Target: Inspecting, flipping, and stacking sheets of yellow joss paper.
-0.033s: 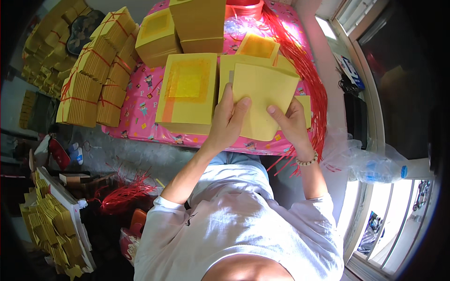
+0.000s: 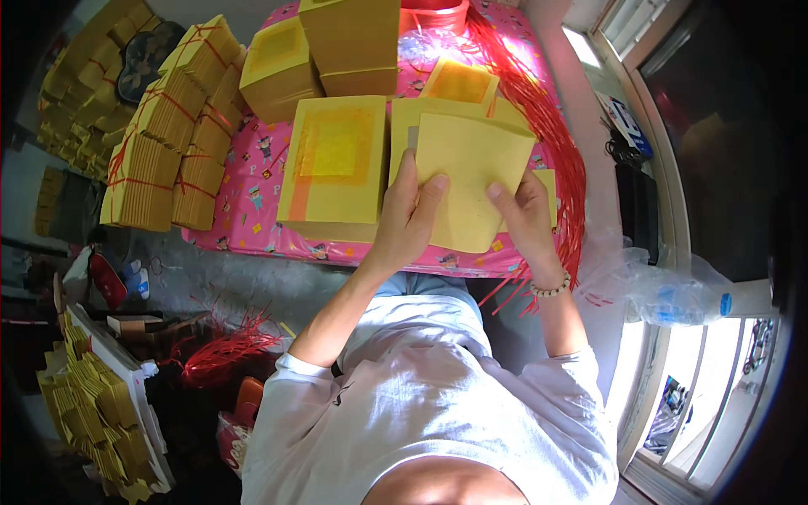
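Note:
Both my hands grip a sheaf of yellow paper (image 2: 473,172) above the near side of the table. My left hand (image 2: 410,210) closes on its left edge, thumb across the front and fingers mostly behind. On the right edge, my right hand (image 2: 528,220) pinches the sheaf with the thumb in front; a bead bracelet circles that wrist. Behind the sheaf lies more yellow paper (image 2: 404,114), partly covered by it. Just left of my left hand stands a thick stack of yellow paper (image 2: 332,160) with an orange-and-gold square on top.
Bundles tied with red string (image 2: 143,185) stand left of the pink patterned table cover (image 2: 265,189). Taller yellow stacks (image 2: 349,42) and a red basin (image 2: 438,17) are at the back. Long red strands (image 2: 572,194) hang down the right side, near a clear plastic bottle (image 2: 686,303).
My right thumb has shifted slightly to the right and up on the sheaf. The view has moved a little; my left hand keeps its grip.

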Demonstrator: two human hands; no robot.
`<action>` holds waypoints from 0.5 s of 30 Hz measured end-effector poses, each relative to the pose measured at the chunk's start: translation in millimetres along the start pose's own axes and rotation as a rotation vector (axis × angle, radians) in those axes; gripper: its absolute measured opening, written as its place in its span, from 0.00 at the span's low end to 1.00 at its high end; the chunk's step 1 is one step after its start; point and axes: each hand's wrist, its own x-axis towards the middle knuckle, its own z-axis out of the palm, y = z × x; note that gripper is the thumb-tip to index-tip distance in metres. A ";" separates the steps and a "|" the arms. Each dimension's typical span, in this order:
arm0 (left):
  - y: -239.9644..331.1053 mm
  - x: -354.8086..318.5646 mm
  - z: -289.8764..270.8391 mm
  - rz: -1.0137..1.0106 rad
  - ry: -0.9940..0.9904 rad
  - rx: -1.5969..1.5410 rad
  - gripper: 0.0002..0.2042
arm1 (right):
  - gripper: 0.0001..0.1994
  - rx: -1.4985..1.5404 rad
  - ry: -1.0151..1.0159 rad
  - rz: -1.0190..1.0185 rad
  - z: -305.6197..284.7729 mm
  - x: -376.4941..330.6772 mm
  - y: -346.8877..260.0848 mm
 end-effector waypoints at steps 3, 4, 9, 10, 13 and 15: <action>-1.4 1.5 7.1 -0.016 -0.027 -0.058 0.12 | 0.11 -0.022 0.092 0.090 -8.7 -1.1 -2.1; -4.2 1.6 8.5 -0.059 -0.025 -0.064 0.12 | 0.10 -0.035 0.117 0.081 -8.7 -2.3 -1.6; -14.1 1.7 11.2 -0.140 -0.081 -0.100 0.12 | 0.10 -0.038 0.139 0.073 -22.4 -0.5 0.1; -11.4 1.2 12.6 -0.177 -0.095 -0.116 0.12 | 0.10 0.021 0.173 0.059 -24.1 0.5 -1.0; -8.5 3.0 19.4 -0.240 -0.117 -0.206 0.13 | 0.11 -0.014 0.216 0.068 -29.0 -1.4 0.1; -13.7 4.6 18.1 -0.256 -0.150 -0.205 0.14 | 0.11 0.016 0.206 0.075 -32.7 -0.8 -0.5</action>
